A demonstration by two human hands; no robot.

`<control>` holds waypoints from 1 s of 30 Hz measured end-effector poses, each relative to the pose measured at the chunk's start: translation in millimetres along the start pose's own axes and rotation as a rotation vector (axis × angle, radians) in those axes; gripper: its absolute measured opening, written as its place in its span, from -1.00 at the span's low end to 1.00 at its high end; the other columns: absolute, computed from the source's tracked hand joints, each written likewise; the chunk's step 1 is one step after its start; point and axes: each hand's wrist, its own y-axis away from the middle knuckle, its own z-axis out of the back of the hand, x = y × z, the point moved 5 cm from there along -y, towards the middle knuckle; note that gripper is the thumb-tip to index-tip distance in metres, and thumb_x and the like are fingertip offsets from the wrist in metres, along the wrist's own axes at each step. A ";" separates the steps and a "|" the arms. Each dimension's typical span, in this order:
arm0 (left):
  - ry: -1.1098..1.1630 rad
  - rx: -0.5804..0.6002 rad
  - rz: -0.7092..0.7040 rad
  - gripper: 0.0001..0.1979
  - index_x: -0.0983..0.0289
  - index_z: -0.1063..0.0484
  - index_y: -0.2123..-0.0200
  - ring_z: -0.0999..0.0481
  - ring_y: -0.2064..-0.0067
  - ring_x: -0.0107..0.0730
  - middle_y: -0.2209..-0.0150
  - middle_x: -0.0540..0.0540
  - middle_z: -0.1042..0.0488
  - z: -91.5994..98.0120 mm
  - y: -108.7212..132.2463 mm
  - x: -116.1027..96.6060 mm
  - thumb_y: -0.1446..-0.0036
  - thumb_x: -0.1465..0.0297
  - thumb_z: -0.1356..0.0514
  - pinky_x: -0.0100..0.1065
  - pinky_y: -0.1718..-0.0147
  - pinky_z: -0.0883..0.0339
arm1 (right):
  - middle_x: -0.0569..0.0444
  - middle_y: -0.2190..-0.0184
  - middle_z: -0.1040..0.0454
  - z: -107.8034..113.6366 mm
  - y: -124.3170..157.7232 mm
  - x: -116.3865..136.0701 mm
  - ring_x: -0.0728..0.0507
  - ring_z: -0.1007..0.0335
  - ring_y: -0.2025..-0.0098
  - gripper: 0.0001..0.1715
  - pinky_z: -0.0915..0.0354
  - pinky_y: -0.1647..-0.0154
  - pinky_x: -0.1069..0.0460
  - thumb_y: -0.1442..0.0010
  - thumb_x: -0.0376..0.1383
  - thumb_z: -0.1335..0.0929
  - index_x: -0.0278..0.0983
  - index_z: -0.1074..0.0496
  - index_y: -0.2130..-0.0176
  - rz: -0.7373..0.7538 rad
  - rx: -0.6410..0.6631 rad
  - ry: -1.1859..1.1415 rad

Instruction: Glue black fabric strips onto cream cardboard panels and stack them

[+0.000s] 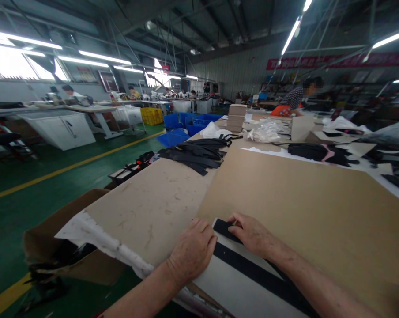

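A light board point(239, 287) lies at the table's near edge with a long black strip point(252, 269) running along it. My left hand point(193, 248) rests at the board's far left corner, fingers curled together beside the end of that strip; what they hold, if anything, is hidden. Near the same corner, my right hand point(249, 232) pinches a second black strip point(224, 228) between thumb and fingers. Part of this second strip passes beneath my right forearm. Under the board spreads a large brown sheet point(302, 207).
Black strips point(199, 152) lie piled on the table beyond my hands. Behind them stand stacked cards point(236, 118) and plastic bags point(269, 130). An open cardboard box point(100, 265) sits left of the table. A person point(290, 99) leans over the far right side.
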 end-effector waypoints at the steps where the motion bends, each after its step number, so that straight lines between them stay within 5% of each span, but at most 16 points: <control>1: -0.004 -0.001 0.007 -0.85 0.26 -0.36 0.35 -0.36 0.18 -0.24 0.29 0.08 -0.38 0.3 -0.1 -0.3 -0.27 0.47 -0.05 -0.17 0.13 -0.36 | 0.04 0.39 -0.53 0.0 0.1 0.9 -0.07 -0.39 0.34 -0.85 -0.16 0.31 0.06 -0.22 -0.39 -0.31 -0.32 -0.46 0.19 -0.001 0.002 0.012; 5: 0.000 0.017 0.019 -0.87 0.26 -0.37 0.29 -0.36 0.15 -0.22 0.25 0.08 -0.38 -0.3 -0.7 -0.6 -0.27 0.45 -0.04 -0.15 0.10 -0.37 | -0.01 0.33 -0.56 0.4 1.4 3.4 -0.10 -0.42 0.30 -0.81 -0.18 0.28 0.05 -0.23 -0.39 -0.31 -0.34 -0.46 0.14 -0.033 0.006 0.059; 10: 0.010 0.028 -0.075 -0.71 0.26 -0.35 -0.05 -0.35 -0.02 -0.22 -0.03 0.11 -0.40 -2.3 -2.5 -2.9 -0.30 0.47 0.00 -0.14 -0.09 -0.31 | -0.03 0.30 -0.57 -7.2 -1.0 1.9 -0.12 -0.44 0.27 -0.80 -0.18 0.26 0.05 -0.24 -0.39 -0.30 -0.32 -0.45 0.13 0.002 -0.004 0.102; 13: -0.024 0.055 -0.115 -0.71 0.27 -0.39 -0.02 -0.36 -0.02 -0.22 -0.03 0.10 -0.43 -4.2 -3.3 -3.7 -0.31 0.48 0.02 -0.15 -0.10 -0.31 | -0.04 0.31 -0.56 -8.3 -2.5 3.4 -0.12 -0.43 0.27 -0.76 -0.19 0.24 0.03 -0.23 -0.38 -0.28 -0.34 -0.44 0.10 0.038 -0.017 0.115; 17: -0.027 0.068 -0.121 -0.71 0.28 -0.39 -0.03 -0.35 -0.02 -0.22 -0.03 0.10 -0.44 -5.2 -4.9 -3.1 -0.30 0.48 -0.01 -0.18 -0.07 -0.34 | 0.03 0.33 -0.51 18.2 13.4 -7.7 -0.11 -0.39 0.32 -0.56 -0.20 0.32 0.03 -0.11 -0.28 -0.38 -0.32 -0.41 -0.01 -0.037 0.049 0.032; 22: -0.015 0.035 -0.134 -0.71 0.28 -0.41 -0.02 -0.35 -0.01 -0.22 -0.02 0.10 -0.45 -8.2 -7.1 0.3 -0.29 0.50 -0.02 -0.16 -0.06 -0.35 | 0.14 0.26 -0.43 64.2 79.9 -62.7 -0.06 -0.35 0.29 -0.36 -0.24 0.28 0.06 0.00 -0.28 -0.41 -0.23 -0.32 -0.10 -0.131 0.228 -0.187; 26: 0.001 -0.010 -0.169 -0.70 0.27 -0.42 -0.02 -0.37 -0.01 -0.20 -0.01 0.10 -0.46 -10.1 -6.7 3.0 -0.28 0.48 -0.02 -0.13 -0.03 -0.37 | 0.16 0.37 -0.38 68.8 130.9 -107.8 -0.05 -0.30 0.33 -0.59 -0.23 0.29 0.05 -0.08 -0.24 -0.34 -0.23 -0.37 0.04 -0.241 0.067 -0.221; 30: -0.016 -0.048 -0.204 -0.69 0.28 -0.43 -0.03 -0.39 0.00 -0.19 0.01 0.12 -0.47 -9.3 -6.6 3.8 -0.30 0.46 0.00 -0.10 -0.02 -0.38 | 0.13 0.38 -0.42 56.8 152.4 -122.9 -0.10 -0.35 0.28 -0.70 -0.24 0.21 0.01 -0.14 -0.17 -0.29 -0.21 -0.36 0.12 -0.332 -0.180 -0.192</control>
